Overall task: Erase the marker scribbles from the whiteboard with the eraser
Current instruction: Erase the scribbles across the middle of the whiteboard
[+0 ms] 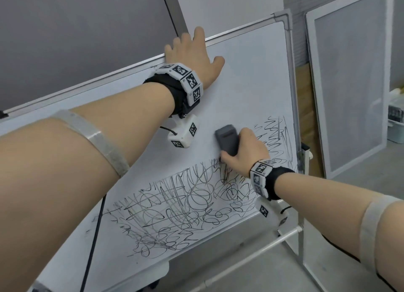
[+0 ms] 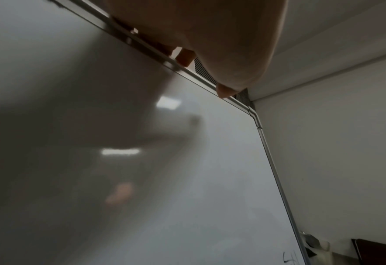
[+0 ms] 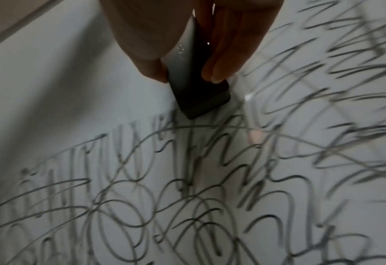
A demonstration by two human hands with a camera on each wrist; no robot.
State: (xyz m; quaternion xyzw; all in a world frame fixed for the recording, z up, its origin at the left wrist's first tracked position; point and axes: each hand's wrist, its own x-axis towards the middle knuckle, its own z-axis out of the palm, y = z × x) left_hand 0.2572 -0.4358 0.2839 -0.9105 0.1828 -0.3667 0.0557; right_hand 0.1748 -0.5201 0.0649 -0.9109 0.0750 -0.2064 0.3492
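A whiteboard (image 1: 251, 73) on a metal stand fills the head view, its upper part wiped and black marker scribbles (image 1: 175, 208) over its lower half and right side. My right hand (image 1: 244, 149) grips a dark grey eraser (image 1: 227, 140) and holds it flat on the board at the top edge of the scribbles. In the right wrist view the eraser (image 3: 194, 86) sits between thumb and fingers, with scribbles (image 3: 187, 197) below and right. My left hand (image 1: 192, 51) grips the board's top frame, fingers curled over the edge; the left wrist view shows fingertips (image 2: 185, 57) on the frame (image 2: 210, 84).
A framed mesh panel (image 1: 349, 84) leans on the wall to the right of the board. The stand's white crossbar (image 1: 262, 248) and post (image 1: 300, 226) run below the board. A white bin (image 1: 395, 125) sits at the far right. Grey floor lies beneath.
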